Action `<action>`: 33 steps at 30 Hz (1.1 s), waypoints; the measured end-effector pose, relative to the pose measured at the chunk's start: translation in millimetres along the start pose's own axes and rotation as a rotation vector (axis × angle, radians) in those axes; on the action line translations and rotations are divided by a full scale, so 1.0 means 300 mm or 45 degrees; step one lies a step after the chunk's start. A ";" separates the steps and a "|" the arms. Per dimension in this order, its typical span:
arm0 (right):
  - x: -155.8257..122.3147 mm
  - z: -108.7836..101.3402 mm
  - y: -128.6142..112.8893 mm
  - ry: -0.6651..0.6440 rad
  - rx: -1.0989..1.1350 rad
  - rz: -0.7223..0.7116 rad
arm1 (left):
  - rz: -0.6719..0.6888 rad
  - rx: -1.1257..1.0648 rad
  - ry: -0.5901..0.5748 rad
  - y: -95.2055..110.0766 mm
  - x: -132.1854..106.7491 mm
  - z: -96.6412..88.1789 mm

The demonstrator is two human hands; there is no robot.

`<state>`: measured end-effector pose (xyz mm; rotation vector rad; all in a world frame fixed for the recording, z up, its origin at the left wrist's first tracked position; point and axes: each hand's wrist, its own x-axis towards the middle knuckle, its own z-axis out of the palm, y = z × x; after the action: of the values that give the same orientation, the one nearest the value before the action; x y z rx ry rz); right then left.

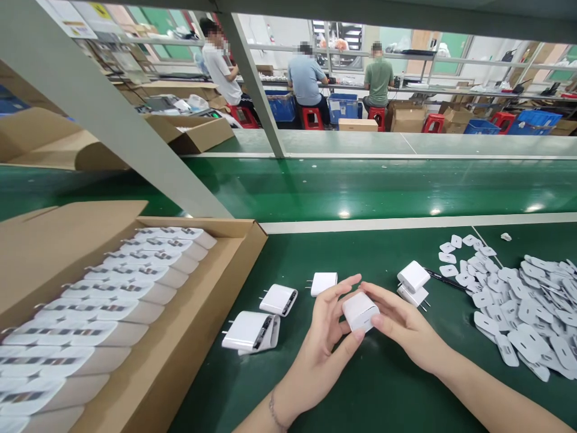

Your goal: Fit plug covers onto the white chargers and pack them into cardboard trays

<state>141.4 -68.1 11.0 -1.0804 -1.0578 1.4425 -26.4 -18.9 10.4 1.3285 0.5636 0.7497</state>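
Identified as a factory assembly line. Noted: green conveyor belt [360, 186], carton [193, 337] packed with white chargers [112, 294], heap of white stickers [518, 307], seated workers [305, 78] at benches behind, blue crates [342, 107], red stools [312, 117].

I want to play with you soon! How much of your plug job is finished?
Many packed chargers already fill rows in the box. One charger is held between the left hand and right hand. Several loose chargers wait on the table beside a pile of stickers, so more seems left.
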 end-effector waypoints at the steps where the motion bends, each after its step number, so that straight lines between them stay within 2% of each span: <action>1: 0.002 0.000 0.001 0.002 0.007 -0.004 | 0.011 0.000 -0.008 0.002 0.001 0.001; 4: 0.004 -0.001 0.001 0.055 -0.054 -0.046 | 0.002 0.065 0.014 0.007 0.006 0.005; 7: 0.001 -0.006 0.005 0.171 -0.243 -0.192 | -0.023 0.179 0.127 0.005 0.017 0.002; 10: -0.007 -0.011 0.011 0.235 -0.499 -0.333 | -0.157 0.081 0.117 0.004 0.033 -0.001; 13: -0.014 -0.007 0.013 0.245 -0.592 -0.396 | -0.201 -0.028 0.104 0.011 0.045 0.003; 21: -0.020 -0.001 0.014 0.210 -0.666 -0.411 | -0.188 0.052 0.172 0.025 0.040 -0.005; 26: -0.020 0.011 0.011 0.175 -0.760 -0.475 | -0.134 0.251 0.168 0.002 0.043 0.004; 30: -0.025 0.051 -0.015 0.041 -1.015 -0.676 | 0.071 0.509 0.155 -0.046 0.028 0.046; 33: -0.029 0.048 -0.045 0.153 -0.990 -0.762 | 0.170 0.525 0.139 -0.051 0.015 0.076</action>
<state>130.9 -76.2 28.1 -1.1986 -1.7327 0.4710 -4.2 -31.4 -0.7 1.7264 0.7499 0.8483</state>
